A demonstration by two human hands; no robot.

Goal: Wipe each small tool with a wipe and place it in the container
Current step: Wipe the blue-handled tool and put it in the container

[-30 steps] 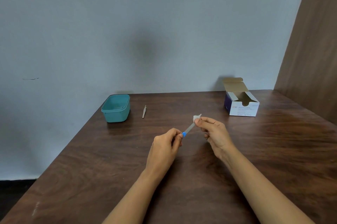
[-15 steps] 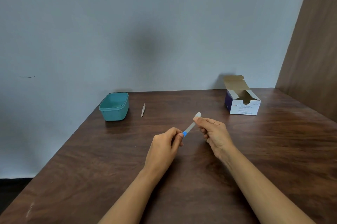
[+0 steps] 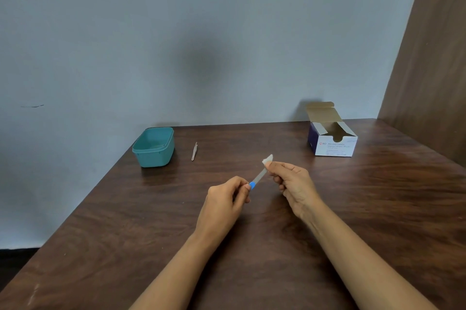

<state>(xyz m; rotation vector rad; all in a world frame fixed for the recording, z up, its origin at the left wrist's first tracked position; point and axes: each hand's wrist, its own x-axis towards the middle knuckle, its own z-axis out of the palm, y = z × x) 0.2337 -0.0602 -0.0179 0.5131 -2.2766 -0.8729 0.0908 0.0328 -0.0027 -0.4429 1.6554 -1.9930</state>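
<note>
My left hand (image 3: 225,198) pinches the blue end of a slim grey tool (image 3: 257,179) above the middle of the table. Its far end is wrapped in a small white wipe (image 3: 267,159), which my right hand (image 3: 292,182) pinches around the tool's tip. A teal container (image 3: 153,147) stands open at the back left of the table. Just to its right, metal tweezers (image 3: 194,151) lie flat on the wood.
An open white and purple box of alcohol swabs (image 3: 332,140) stands at the back right. The brown wooden table (image 3: 252,246) meets a grey wall behind and a wooden panel (image 3: 433,70) on the right. Its left edge runs diagonally past the container.
The wipe slid down the tool half a second ago, baring its tip. It now sits back at the tip. Both hands have stayed in about the same place.
</note>
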